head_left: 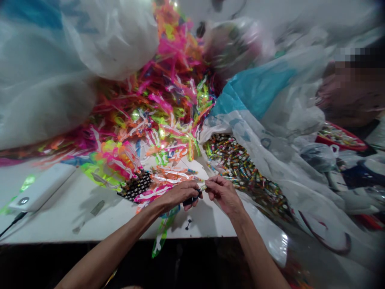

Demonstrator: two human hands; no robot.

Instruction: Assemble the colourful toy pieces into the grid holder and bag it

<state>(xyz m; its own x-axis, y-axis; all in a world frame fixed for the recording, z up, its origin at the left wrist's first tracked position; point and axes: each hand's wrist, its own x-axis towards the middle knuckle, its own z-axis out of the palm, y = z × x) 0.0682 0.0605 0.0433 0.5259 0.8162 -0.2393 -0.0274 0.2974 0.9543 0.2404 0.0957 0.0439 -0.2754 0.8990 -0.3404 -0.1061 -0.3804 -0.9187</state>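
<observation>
My left hand (189, 194) is closed around a dark piece, mostly hidden by the fingers. A small, light-coloured printed tube (202, 188) sticks out of its grip toward the right. My right hand (221, 192) pinches the tube's other end between thumb and fingers. Just behind my hands lie orange, clear plastic pieces with white strips (171, 175). Left of them, a black block with rows of light dots (135, 188) is partly covered by pink and yellow-green plastic pieces. A tiny black dumbbell-shaped part (188, 224) rests on the white table (120, 224) in front of my hands.
A large heap of neon plastic pieces (162, 100) fills the back. Many small printed tubes (237, 160) lie in an opened plastic bag (270, 156) at right. Bulging bags (111, 40) stand at back left. A white box (42, 188) with a cable sits left. A person is at far right.
</observation>
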